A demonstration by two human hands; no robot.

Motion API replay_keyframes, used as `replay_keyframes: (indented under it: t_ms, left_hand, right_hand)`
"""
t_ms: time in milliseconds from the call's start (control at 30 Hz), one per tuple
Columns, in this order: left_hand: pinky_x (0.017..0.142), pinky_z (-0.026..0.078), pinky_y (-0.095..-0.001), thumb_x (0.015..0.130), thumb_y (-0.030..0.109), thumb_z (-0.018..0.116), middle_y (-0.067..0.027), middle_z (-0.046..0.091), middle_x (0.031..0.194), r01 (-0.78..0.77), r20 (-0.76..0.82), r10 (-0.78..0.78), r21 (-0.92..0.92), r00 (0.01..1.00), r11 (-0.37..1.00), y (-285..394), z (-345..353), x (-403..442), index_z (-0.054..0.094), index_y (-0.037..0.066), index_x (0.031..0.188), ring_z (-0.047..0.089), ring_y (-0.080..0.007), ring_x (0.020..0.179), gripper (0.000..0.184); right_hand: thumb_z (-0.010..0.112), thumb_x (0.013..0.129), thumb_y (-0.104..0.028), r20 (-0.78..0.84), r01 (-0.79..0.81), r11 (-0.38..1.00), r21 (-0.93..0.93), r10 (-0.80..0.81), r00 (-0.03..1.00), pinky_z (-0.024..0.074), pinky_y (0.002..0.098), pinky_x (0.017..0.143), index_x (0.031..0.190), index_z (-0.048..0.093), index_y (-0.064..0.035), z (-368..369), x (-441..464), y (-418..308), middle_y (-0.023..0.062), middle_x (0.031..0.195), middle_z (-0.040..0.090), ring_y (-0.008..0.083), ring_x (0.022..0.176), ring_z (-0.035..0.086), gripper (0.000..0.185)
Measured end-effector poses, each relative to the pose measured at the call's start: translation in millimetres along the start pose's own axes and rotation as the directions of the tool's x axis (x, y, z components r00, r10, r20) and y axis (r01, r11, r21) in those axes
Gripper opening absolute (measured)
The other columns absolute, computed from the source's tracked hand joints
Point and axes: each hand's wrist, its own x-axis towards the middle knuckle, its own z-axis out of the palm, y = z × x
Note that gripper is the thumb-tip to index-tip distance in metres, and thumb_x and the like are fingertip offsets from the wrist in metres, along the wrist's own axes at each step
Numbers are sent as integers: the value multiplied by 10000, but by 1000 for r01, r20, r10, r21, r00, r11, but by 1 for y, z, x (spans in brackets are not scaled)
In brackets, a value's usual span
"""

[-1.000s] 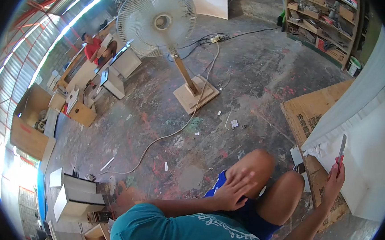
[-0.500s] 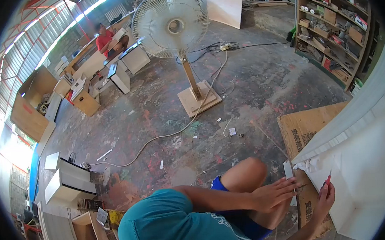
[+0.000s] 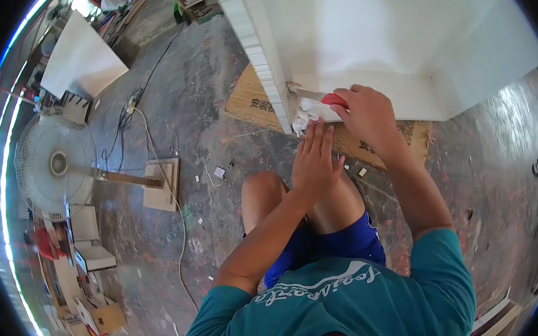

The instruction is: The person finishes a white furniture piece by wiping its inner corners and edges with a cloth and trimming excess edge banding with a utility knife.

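Two hands: right hand point(image 3: 366, 116) closed round red-handled, flat-bladed metal knife point(image 3: 334, 100); left hand point(image 3: 312, 162) flattened, fingers straight.
Knife: one o'clock from left hand, blade pointing between nine and ten.
Crumpled white material point(image 3: 310, 112): twelve o'clock from left hand.

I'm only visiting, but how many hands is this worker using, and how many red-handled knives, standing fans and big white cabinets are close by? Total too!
Left hand plus right hand: 2
Red-handled knife: 1
Standing fan: 1
Big white cabinet: 1
Total: 5
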Motion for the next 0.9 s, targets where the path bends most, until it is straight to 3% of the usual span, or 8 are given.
replay_keyframes:
  t_ms: [67, 167, 267, 333, 467, 567, 767, 900]
  left_hand:
    - [1144, 329, -513, 867, 333, 674, -206, 272, 1590, 14, 2, -14, 8, 1000, 1000, 2, -3, 2, 406, 41, 1460, 239, -393, 1482, 713]
    - [1038, 425, -489, 853, 262, 692, -210, 422, 1495, -90, -90, 89, 1, 992, 996, -5, 3, 0, 475, 42, 1385, 419, -393, 1368, 615]
    - [897, 471, -438, 815, 163, 717, -192, 576, 1282, -238, -251, 209, -90, 945, 967, -20, -18, -4, 530, 39, 1266, 570, -361, 1127, 504]
    - [819, 453, -386, 805, 111, 723, -162, 604, 1081, -181, -505, 127, -59, 853, 982, -24, -50, 6, 535, 31, 1185, 586, -302, 947, 432]
    - [889, 451, -396, 850, 129, 714, -142, 513, 1231, -77, -682, -115, -245, 722, 966, -50, -85, 31, 442, 21, 1287, 526, -250, 1113, 527]
    - [960, 444, -428, 840, 114, 725, -156, 421, 1387, -110, -593, -169, -405, 787, 908, -56, -96, 43, 349, 21, 1386, 465, -266, 1243, 670]
    - [1068, 390, -458, 791, 98, 708, -167, 386, 1452, -179, -541, -105, -446, 835, 877, -43, -114, 65, 268, 7, 1491, 407, -318, 1355, 832]
    - [1103, 354, -476, 812, 164, 694, -181, 341, 1504, -352, -536, -61, -631, 842, 691, -59, -112, 81, 193, -7, 1528, 359, -317, 1403, 891]
  right_hand:
    - [671, 870, -327, 2, 57, 995, -77, -57, 998, 525, 442, 687, 955, 703, -153, 5, 15, 0, 88, 827, 660, 292, 811, 663, 196]
    - [672, 868, -308, -4, 119, 983, -141, -120, 993, 527, 432, 680, 917, 712, -142, 22, 29, -2, 81, 827, 666, 277, 797, 667, 177]
    - [669, 874, -301, 33, 137, 977, -161, -134, 991, 535, 428, 679, 901, 723, -125, 17, 37, -5, 85, 834, 675, 280, 807, 672, 186]
    - [661, 890, -321, 149, 126, 985, -121, -107, 983, 544, 430, 686, 943, 732, -126, 3, 34, -8, 97, 846, 679, 284, 835, 677, 214]
    - [662, 886, -310, 181, 93, 984, -155, -64, 981, 543, 433, 686, 904, 742, -123, -18, 31, -14, 106, 841, 686, 293, 841, 676, 204]
    - [666, 882, -308, 134, 95, 985, -144, -75, 988, 544, 435, 685, 903, 746, -126, -23, 31, -16, 107, 837, 688, 299, 833, 676, 200]
    - [671, 877, -304, 89, 100, 987, -128, -89, 992, 545, 445, 671, 887, 740, -115, -12, 35, -22, 101, 836, 691, 304, 807, 684, 202]
    - [672, 868, -288, 88, 112, 983, -145, -100, 991, 548, 444, 675, 858, 729, -106, 11, 38, -17, 102, 839, 689, 297, 830, 686, 191]
